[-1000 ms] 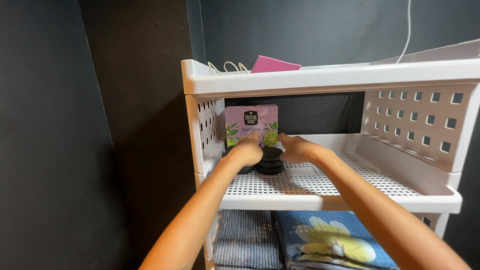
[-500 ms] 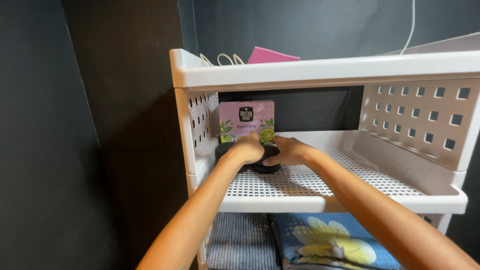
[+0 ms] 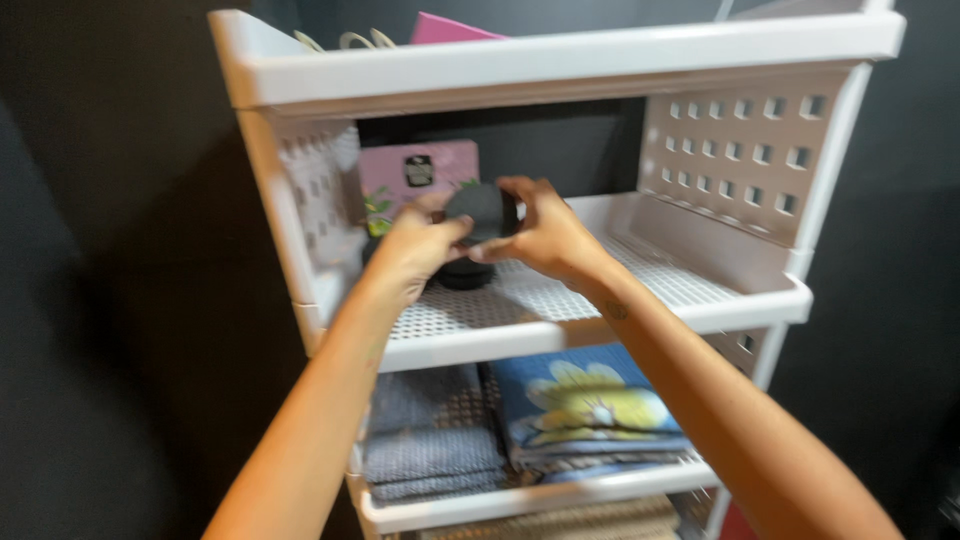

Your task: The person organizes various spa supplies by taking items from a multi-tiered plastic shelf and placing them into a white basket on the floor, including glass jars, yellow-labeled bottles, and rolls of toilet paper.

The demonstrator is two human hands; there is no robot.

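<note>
Cupping black round object (image 3: pixel 481 212), 2 hands

You're gripping a matt black round object (image 3: pixel 482 212), smooth-looking, with your bare left hand (image 3: pixel 418 248) and right hand (image 3: pixel 543 238); a second matt black piece (image 3: pixel 466 273) sits just below it on the shelf. The rack (image 3: pixel 560 62) around it looks like white plastic, smooth with a slight sheen, its walls and shelf floor perforated. Behind the black object you've got a pink box (image 3: pixel 418 175), likely printed card. Below that shelf: grey ribbed cloth (image 3: pixel 432 448) and a flower-printed fabric (image 3: pixel 585 405), both soft, matt.
</note>
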